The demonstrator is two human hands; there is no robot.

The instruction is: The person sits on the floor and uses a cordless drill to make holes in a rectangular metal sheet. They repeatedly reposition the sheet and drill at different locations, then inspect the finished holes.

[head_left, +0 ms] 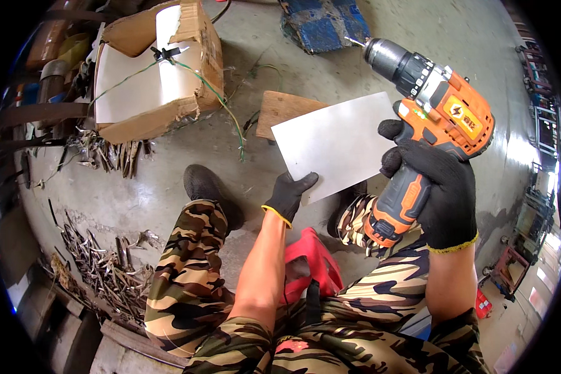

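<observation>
In my right hand (439,187), gloved in black, is an orange and black cordless drill (442,106). My fingers wrap its grip, and its thin bit points up and to the left. My left hand (288,194), in a matching glove, pinches the lower left corner of a flat pale metal sheet (336,143), thumb on top. The sheet is tilted over the floor between my hands; its right edge lies close to or behind my right fingers, and I cannot tell whether they touch. Part of a wooden board (287,111) shows behind the sheet.
A torn cardboard box (206,56) with white sheets and tied green wire stands at the upper left. Scrap metal strips (100,268) lie piled at left. A worn blue object (324,25) sits at the top. Something red (311,268) is between my legs. Racks (536,218) line the right.
</observation>
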